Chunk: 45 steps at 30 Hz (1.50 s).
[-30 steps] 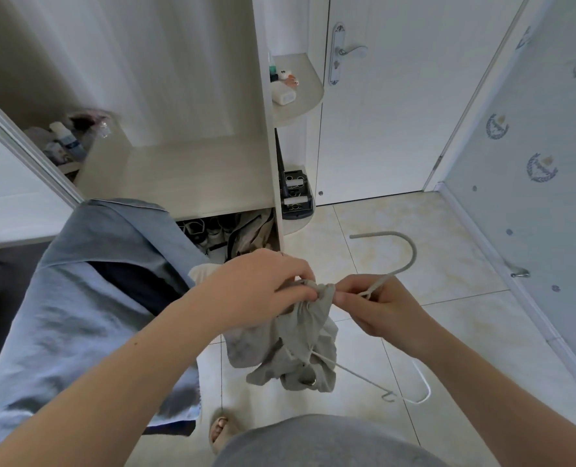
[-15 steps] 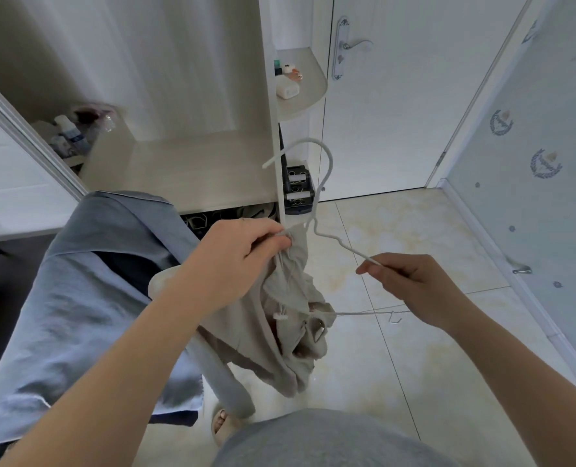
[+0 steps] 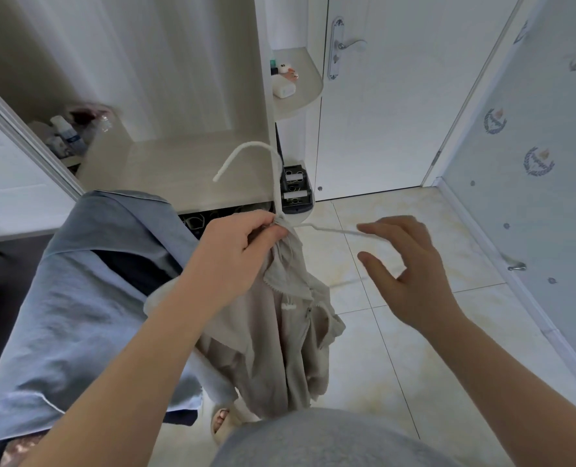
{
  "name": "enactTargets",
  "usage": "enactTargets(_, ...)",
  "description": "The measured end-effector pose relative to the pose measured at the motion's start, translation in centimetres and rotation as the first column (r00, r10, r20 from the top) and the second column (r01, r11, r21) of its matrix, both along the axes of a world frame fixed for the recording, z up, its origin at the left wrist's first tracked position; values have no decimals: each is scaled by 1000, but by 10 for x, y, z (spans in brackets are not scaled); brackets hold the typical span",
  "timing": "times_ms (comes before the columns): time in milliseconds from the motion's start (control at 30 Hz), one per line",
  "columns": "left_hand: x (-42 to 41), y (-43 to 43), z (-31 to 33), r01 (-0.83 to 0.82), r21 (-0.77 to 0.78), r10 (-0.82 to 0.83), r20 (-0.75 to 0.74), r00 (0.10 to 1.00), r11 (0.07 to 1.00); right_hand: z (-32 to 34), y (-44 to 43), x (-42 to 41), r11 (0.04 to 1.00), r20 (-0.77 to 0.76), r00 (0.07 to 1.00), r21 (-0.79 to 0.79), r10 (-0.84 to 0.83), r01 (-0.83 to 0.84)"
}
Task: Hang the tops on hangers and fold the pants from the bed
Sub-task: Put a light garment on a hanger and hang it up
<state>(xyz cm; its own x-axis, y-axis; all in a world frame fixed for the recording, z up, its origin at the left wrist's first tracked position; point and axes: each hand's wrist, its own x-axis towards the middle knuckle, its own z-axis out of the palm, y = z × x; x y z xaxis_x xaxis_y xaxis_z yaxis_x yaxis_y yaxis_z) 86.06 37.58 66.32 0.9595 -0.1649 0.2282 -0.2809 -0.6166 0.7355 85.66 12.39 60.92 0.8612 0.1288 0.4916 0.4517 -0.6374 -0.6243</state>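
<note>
The left hand (image 3: pixel 242 244) pinched the top (image 3: pixel 279 332) by its bunched neck, right at the foot of the hanger (image 3: pixel 228 161) hook, in front of the wardrobe (image 3: pixel 178 163). The right hand (image 3: pixel 411 264) was spread, fingers apart, gripping nothing. It sat near the hanger's right arm, but blur hid whether it touched the wire.

The top hung in a crumpled mass on the left, with the hanger's right arm bare. It probably was not seated on both shoulders. That single pinch seemed to carry hanger and cloth together, so a loosened grip would likely drop the top to the floor (image 3: pixel 397 332). Hung as it was, it might slide off the one side. A blue shirt (image 3: pixel 94 298) lay draped over the left forearm and could slip off if that arm lifted toward the wardrobe.

No writing could be read. The bottle (image 3: pixel 67 134) label on the far left shelf was too small, and the crests on the wallpaper (image 3: pixel 532 230) at right were blurred.
</note>
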Motion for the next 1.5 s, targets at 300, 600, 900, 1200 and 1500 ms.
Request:
enactTargets(300, -6, -25, -9, -127, -201, 137, 37, 990, 971, -35, 62, -18, 943, -554, 766, 128, 325, -307)
enactTargets(600, -5, -11, -19, -191, -236, 192, -17, 981, 953, -48, 47, -25, 957, -560, 786, 259, 262, -134)
enactTargets(900, -16, -6, -28, -168, -245, 159, -59, 986, 955, -64, 28, -22, 973, -663, 718, 68, 211, -223)
enactTargets(1200, -15, 9, -16, -137, -291, 119, -78, 990, 947, -104, 4, -27, 938, -798, 599, -158, 63, -310)
enactTargets(1500, -17, 35, -12, -35, -125, 10, -197, 980, 991, -93, -31, -15, 932, -394, 914, -359, -100, -52)
